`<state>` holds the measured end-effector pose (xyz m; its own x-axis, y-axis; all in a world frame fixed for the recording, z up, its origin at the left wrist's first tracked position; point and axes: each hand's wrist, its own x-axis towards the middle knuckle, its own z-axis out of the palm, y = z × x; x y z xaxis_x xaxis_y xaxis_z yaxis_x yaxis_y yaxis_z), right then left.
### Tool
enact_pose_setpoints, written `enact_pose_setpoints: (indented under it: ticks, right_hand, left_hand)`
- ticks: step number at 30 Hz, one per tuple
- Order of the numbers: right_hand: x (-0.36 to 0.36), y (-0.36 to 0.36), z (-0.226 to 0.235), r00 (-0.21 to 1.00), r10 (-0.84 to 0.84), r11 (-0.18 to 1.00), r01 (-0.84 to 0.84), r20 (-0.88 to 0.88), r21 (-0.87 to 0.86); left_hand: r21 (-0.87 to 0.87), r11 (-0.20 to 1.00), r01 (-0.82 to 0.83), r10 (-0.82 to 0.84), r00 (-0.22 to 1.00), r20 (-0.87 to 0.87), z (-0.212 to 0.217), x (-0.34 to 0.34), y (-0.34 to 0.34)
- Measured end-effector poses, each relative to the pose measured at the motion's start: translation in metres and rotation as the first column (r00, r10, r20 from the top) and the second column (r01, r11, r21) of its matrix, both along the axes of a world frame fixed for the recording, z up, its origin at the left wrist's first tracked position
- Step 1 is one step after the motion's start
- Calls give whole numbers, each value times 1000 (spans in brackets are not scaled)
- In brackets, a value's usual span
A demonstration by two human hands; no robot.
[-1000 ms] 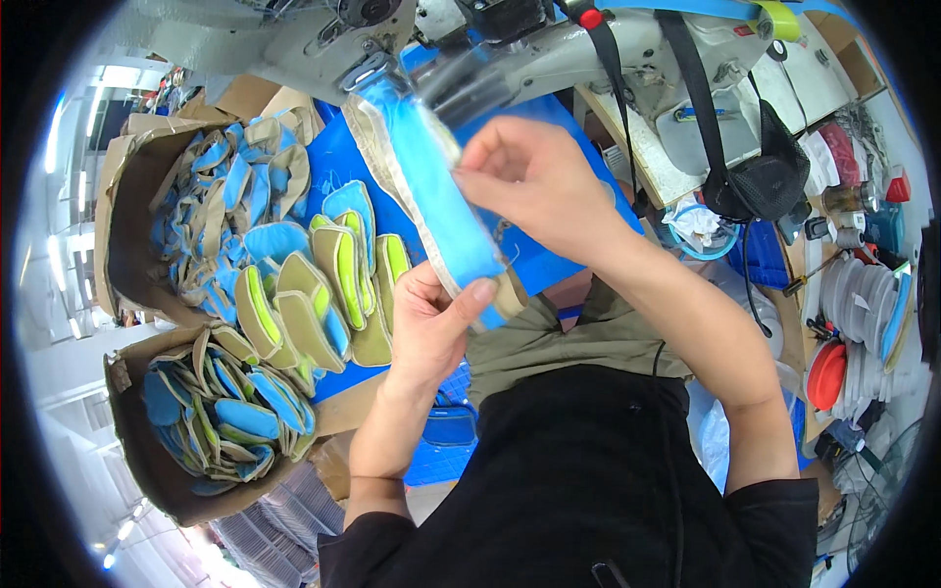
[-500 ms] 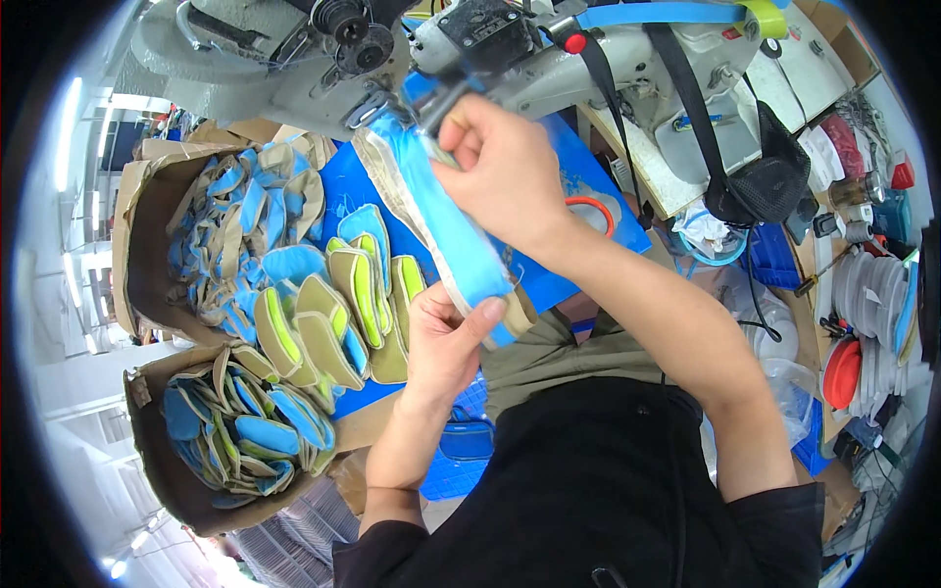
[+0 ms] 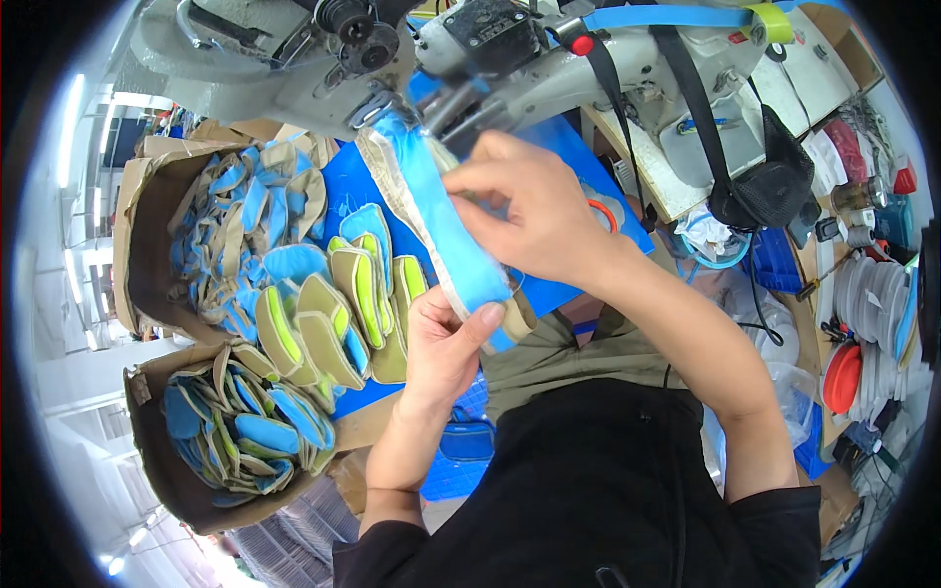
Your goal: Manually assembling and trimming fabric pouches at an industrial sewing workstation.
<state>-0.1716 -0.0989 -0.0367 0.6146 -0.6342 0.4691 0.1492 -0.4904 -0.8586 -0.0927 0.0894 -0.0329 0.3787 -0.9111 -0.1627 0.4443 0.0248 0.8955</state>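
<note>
A long blue fabric strip [image 3: 436,206] with beige edging runs from under the sewing machine's [image 3: 245,93] metal foot [image 3: 374,110] down toward my lap. My left hand [image 3: 441,338] grips its near end, thumb on top and fingers beneath. Higher up, my right hand [image 3: 539,211] is bent at the strip's right edge, with thumb and forefinger against the cloth. Its other fingers curl underneath and are partly hidden. Metal parts just above the right hand are blurred. Beige padded pieces [image 3: 328,333] with lime and blue faces stand left of my left hand.
Two cardboard boxes flank the left: the far box [image 3: 142,235] holds blue and beige strips, the near box [image 3: 162,470] padded pieces. Beneath the work lies a blue tabletop [image 3: 559,147], with an orange ring [image 3: 603,214] on it. Black straps [image 3: 691,108] hang at the right.
My right hand has dropped from the metal parts by the machine's foot to the strip's right edge. The left hand keeps its hold almost unmoved.
</note>
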Motion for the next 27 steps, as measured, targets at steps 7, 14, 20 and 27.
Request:
enact_pose_setpoints:
  ticks: [7, 14, 20, 27]
  right_hand:
    - [9, -6, 5, 997, -78, 994, 78, 9, -73]
    - [-52, 36, 15, 981, 152, 796, -193, 119, 574]
    - [-60, 49, -4, 975, 209, 770, -214, 80, 601]
    - [-61, 52, 11, 958, 219, 671, -285, 184, 684]
  left_hand:
    - [23, 999, -28, 27, 999, 23, 3, -5, -1]
    - [-4, 999, -48, 48, 999, 15, 3, -7, 6]
    - [80, 996, -38, 23, 982, 189, -7, -14, 6]
    - [-358, 918, -170, 346, -95, 933, 12, 48, -13]
